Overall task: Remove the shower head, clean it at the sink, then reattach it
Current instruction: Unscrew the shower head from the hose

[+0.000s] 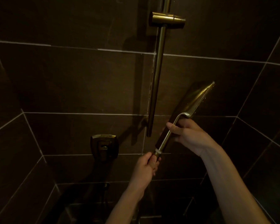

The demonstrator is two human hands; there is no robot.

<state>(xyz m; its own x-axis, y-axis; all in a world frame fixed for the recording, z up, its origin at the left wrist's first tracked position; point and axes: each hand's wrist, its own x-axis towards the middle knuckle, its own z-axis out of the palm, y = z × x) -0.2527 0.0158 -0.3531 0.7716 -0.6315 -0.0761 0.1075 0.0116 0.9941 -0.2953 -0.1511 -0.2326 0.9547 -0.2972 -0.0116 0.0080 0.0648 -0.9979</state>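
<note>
Shower head point(199, 99) is off its mount and held in mid-air, tilted up toward the right, its flat brass face wet with droplets and its tip near the tiled corner on the right. I see my right hand point(189, 136) wrapped around the upper handle just below the head, fingers point(171, 126) clenched on the metal. My left hand point(144, 165) grasps the lower end of the handle at the hose connector point(157, 152), fingers closed tight around it.

Open room is fair: the head hangs clear of the wall, with free space above it and to its right before the side wall. To its left, the slide rail point(157, 75) runs vertically, its lower end just beside the handle, close to my right fingertips. The empty holder point(167, 20) sits high on the rail, well apart from the head.

Dark brown tile wall point(71, 81) with pale grout lines surrounds everything; the light is dim and lower areas are too dark to read. A square brass mixer valve point(104, 147) projects from the wall left of my left hand, near but not touching.
</note>
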